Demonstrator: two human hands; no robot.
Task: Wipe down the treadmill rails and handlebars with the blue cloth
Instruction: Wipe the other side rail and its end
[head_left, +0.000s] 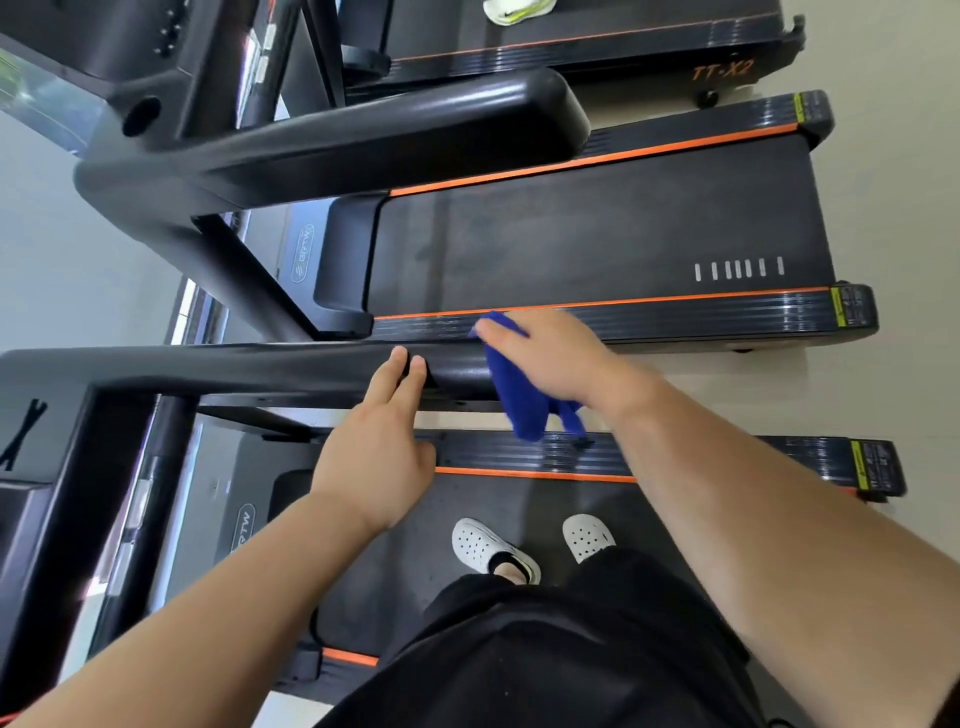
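At mid-frame the right hand (550, 358) grips the blue cloth (522, 402) against the handlebar (234, 366) end, seemingly to wipe it. The left hand (374, 452) rests straight-fingered alongside, likely for balance.

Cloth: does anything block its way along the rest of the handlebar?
Yes: fingers of the left hand rest on the handlebar right beside the cloth, which the right hand holds at the bar's free end.

Crumpled blue cloth (522, 400) drapes over the black handlebar (234, 369) end.
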